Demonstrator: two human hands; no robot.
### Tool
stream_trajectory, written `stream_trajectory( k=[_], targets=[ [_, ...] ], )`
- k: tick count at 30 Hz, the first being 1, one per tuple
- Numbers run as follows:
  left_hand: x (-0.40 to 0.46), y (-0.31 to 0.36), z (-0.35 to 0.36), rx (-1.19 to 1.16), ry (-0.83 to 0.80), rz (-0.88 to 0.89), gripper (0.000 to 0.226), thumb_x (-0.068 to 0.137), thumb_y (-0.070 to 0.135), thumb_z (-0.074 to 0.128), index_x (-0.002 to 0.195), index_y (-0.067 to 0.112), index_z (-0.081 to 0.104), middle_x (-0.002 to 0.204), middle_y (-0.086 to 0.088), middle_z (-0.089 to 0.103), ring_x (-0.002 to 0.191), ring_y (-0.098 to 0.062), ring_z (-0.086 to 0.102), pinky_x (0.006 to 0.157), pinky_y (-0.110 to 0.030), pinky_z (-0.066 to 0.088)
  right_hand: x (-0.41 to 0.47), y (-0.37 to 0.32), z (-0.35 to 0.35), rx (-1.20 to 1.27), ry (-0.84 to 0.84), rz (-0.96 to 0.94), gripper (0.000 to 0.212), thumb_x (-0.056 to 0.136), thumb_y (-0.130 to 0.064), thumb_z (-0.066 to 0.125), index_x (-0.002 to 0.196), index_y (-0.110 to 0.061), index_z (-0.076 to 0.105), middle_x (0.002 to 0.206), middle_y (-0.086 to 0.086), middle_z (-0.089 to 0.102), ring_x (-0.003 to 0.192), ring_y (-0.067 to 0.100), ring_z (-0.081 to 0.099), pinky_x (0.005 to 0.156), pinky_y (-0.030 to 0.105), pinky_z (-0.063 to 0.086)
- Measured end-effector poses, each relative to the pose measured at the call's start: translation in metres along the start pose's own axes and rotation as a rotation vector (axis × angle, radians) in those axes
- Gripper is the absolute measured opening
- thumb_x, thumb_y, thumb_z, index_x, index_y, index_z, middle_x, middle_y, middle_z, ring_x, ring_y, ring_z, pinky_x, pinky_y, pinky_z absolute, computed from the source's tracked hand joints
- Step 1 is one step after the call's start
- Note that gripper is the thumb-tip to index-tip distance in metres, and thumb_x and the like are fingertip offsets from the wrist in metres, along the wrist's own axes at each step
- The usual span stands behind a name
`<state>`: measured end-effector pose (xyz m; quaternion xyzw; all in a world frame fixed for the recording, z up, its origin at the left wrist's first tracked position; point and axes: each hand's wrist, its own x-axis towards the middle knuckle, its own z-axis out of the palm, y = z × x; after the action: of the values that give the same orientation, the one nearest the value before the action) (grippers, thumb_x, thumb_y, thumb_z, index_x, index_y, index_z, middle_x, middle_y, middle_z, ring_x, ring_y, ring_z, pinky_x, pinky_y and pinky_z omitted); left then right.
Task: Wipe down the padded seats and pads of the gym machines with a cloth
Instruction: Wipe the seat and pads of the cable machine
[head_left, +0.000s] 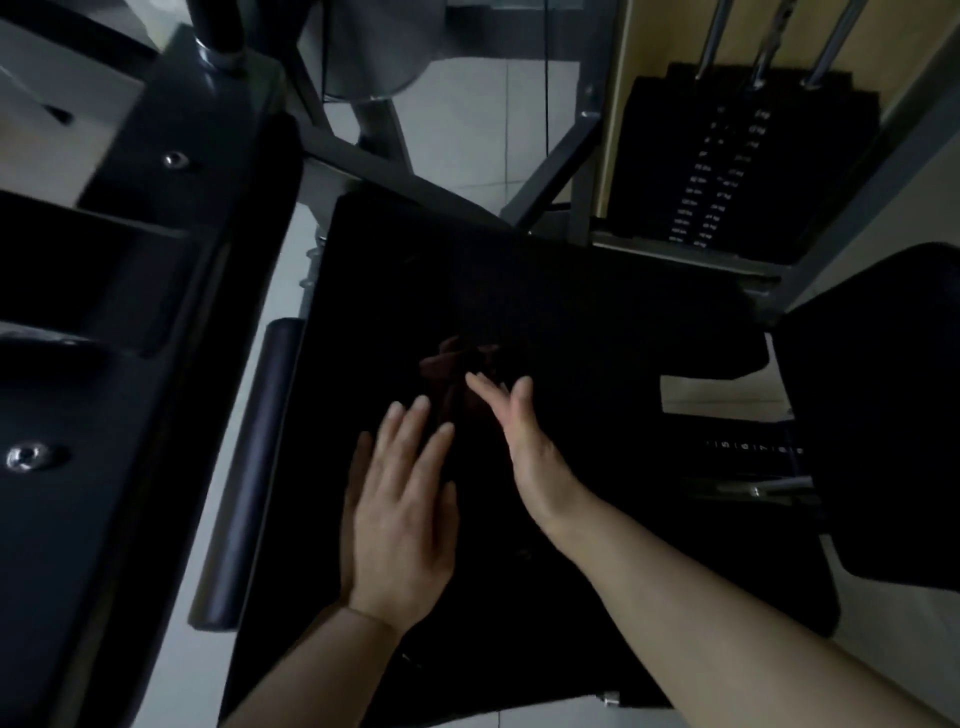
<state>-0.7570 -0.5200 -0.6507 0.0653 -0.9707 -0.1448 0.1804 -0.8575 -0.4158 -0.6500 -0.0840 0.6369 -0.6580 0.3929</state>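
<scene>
This was a dim gym: a black stack of numbered weight plates (727, 171) on chrome guide rods (769, 41), grey steel machine frames (395, 176), black padded seats (545, 312), pale tiled floor (467, 114).

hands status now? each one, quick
Left hand: open, fingers straight, flat over the black seat pad.
Right hand: open, fingers straight, fingertips at the dark cloth; no grip visible.
</scene>
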Motion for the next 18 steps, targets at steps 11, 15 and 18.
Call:
stream_trajectory(
  k=[11,15,18],
  targets=[
    [0.04,0.044,0.054,0.409,-0.41,-0.254,0.075,0.087,0.053,0.033,0.139,0.0,0.041,0.151,-0.025,0.027,0.14,-0.041,0.024,0.108,-0.049,0.035,0.026,0.026,-0.07,-0.64,0.5,-0.279,0.034,0.096,-0.015,0.051,0.129,-0.02,0.057,0.139,-0.009,0.044,0.127,0.009,0.044,0.107,0.035,0.04],
    [0.047,0.029,0.05,0.41,-0.437,-0.223,0.063,0.089,0.049,0.034,0.133,0.008,0.052,0.147,-0.019,0.039,0.135,-0.042,0.035,0.1,-0.051,0.041,0.077,0.019,-0.097,-1.089,0.374,-0.32,0.049,0.094,-0.033,0.047,0.14,-0.016,0.045,0.154,0.005,0.03,0.14,0.024,0.031,0.116,0.047,0.02],
    [0.077,0.013,0.053,0.352,-0.379,-0.215,0.048,0.089,0.036,0.038,0.121,0.009,0.062,0.135,-0.018,0.052,0.126,-0.043,0.045,0.091,-0.052,0.049,0.093,0.02,-0.102,-1.167,0.371,-0.311,0.053,0.095,-0.043,0.032,0.14,-0.02,0.044,0.152,0.003,0.032,0.141,0.02,0.029,0.115,0.047,0.019]
  ],
)
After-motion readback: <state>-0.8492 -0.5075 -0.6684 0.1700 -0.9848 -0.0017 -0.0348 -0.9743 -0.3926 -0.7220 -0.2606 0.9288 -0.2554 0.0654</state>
